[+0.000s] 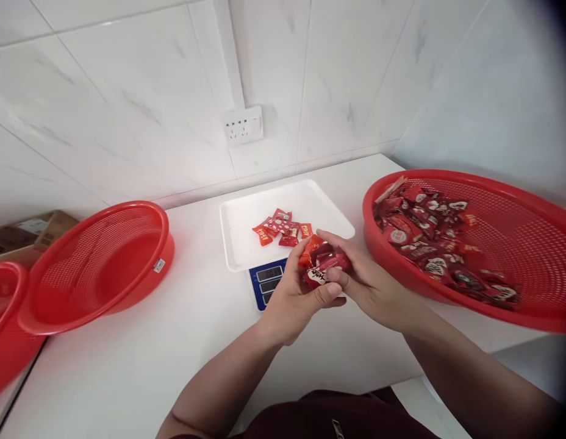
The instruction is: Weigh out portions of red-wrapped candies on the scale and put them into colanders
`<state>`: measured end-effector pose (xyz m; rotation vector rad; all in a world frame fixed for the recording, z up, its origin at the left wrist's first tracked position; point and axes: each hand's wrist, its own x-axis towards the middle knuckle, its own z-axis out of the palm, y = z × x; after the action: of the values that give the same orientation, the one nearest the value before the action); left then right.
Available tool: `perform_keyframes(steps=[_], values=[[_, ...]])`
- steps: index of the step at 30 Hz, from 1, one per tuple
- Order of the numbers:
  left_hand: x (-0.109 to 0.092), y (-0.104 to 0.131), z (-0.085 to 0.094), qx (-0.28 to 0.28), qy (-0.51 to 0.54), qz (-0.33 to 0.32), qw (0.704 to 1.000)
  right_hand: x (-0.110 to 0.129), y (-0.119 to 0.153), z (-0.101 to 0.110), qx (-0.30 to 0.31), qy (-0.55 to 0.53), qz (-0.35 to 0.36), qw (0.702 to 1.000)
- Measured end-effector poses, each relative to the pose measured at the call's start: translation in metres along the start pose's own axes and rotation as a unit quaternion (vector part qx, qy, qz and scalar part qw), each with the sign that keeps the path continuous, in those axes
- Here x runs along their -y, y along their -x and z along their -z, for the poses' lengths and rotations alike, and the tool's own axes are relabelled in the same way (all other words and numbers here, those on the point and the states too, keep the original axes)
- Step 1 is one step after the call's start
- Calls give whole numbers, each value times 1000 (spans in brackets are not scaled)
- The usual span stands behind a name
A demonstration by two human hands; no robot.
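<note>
My left hand and my right hand are cupped together around several small red and orange wrapped packets, in front of the near right edge of a white tray. Both thumbs rest over the packets. A small pile of similar packets lies in the tray. Under the tray, a blue scale shows its display panel, partly covered by my left hand; its digits are too faint to read. To the right, a large red basket holds many red packets.
A red basket with nothing visible inside stands on the white table at the left. Part of another red basket is at the far left edge, with a cardboard box behind. A wall socket is above the tray.
</note>
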<state>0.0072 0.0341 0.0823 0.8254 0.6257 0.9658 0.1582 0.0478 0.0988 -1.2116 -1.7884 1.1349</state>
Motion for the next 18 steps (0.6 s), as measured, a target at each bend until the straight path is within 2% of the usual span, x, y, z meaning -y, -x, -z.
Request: perform_keyframes(steps=[4,9,14,16,18], values=[[-7,0,2,-19,39,11,999,2,0,4,13,38,12,999],[-14,0,6,-17,45,8,999,5,-3,9,-66,108,43,991],[-16,0,11,-11,18,24,999,8,-4,10,-37,-51,4,998],[-15,0,12,-19,23,33,999,8,-5,12,-53,-156,-29,986],[-14,0,11,-17,28,39,999,6,-8,16,-107,-268,-55,956]])
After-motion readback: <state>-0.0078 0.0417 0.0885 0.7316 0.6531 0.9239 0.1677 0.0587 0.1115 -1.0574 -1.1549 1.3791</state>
